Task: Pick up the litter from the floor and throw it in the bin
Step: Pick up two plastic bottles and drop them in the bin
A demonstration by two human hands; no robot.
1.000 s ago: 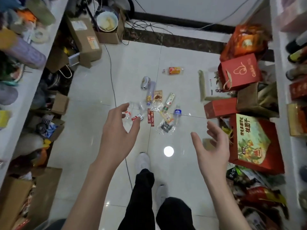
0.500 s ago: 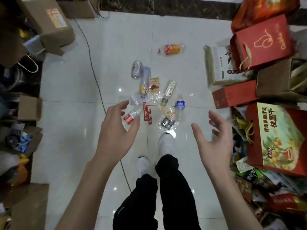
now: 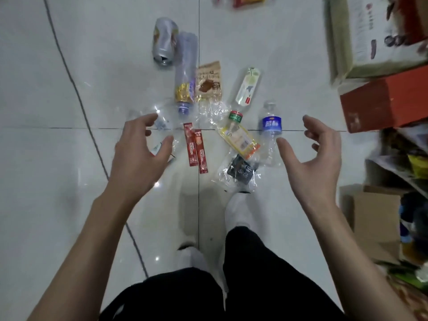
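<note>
- My left hand [image 3: 139, 151] is spread, fingers curled loosely, holding nothing; it hovers over crinkled clear plastic [image 3: 159, 121] on the floor, and I can't tell if it touches.
- My right hand [image 3: 317, 156] is cupped wide, palm inward, empty, just beside a small clear bottle with a blue label [image 3: 271, 126].
- Between the hands lie two red coffee sachets [image 3: 196, 148], flat and glossy, side by side.
- Right of them: a yellow packet [image 3: 239, 140] and a clear wrapper with a dark print [image 3: 239, 172], overlapping.
- Farther out: a dented silver can [image 3: 164, 40], a long clear bottle with a gold band [image 3: 185, 75], a brown snack wrapper [image 3: 209, 81], a green-capped bottle [image 3: 244, 91].
- All rests on shiny white tile [image 3: 58, 100].
</note>
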